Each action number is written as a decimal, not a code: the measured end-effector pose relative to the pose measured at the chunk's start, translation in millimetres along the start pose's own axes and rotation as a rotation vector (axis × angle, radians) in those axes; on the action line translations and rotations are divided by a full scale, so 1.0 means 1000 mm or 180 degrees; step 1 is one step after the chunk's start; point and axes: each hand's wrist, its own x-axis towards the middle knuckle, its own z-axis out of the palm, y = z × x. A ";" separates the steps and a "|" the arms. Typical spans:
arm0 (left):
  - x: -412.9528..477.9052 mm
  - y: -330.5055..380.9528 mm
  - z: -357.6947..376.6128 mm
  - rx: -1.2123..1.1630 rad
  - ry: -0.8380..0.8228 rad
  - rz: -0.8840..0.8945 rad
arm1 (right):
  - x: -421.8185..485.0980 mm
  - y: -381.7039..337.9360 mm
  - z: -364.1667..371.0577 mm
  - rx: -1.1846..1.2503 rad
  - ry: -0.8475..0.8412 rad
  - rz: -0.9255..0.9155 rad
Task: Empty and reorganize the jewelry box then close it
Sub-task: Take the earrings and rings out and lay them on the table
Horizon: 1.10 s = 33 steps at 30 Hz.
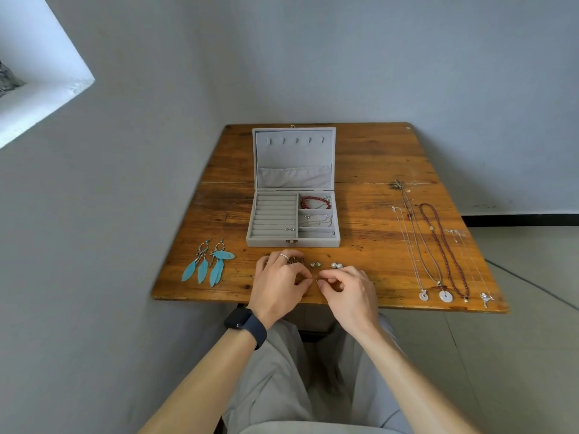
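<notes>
The grey jewelry box point(272, 242) sits open mid-counter point(376, 158), lid upright, a red bead bracelet point(314, 202) in its far right compartment, while just before it the left hand point(277, 285) and right hand point(349, 291) curl knuckles-up, pinching a tiny gold piece point(317, 279) between them.

- A brown wooden table point(376, 158) stands in the corner, with dark marks and a line across its top.
- Grey walls point(156, 151) rise behind it and to the left.
- A white window ledge point(47, 98) shows at the top left.
- The floor point(532, 261) on the right is pale, with a black strip point(520, 220) where it meets the wall.
- A black watch point(242, 321) sits on a wrist.
- Grey trousers point(275, 386) show below the table's near edge.
</notes>
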 end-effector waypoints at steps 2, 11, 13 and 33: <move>0.000 0.000 -0.001 0.0019 -0.0011 0.0003 | 0.000 0.001 0.000 0.0010 0.0004 0.0009; -0.001 0.003 -0.002 0.0105 -0.0029 0.0047 | -0.002 -0.004 0.003 -0.0140 0.0153 0.0031; -0.002 0.003 -0.002 0.0099 -0.0032 0.0044 | -0.003 -0.003 0.004 -0.0179 0.0195 -0.0005; 0.001 0.004 -0.003 0.0133 -0.0107 0.0034 | -0.007 0.001 0.009 -0.0344 0.0324 -0.0195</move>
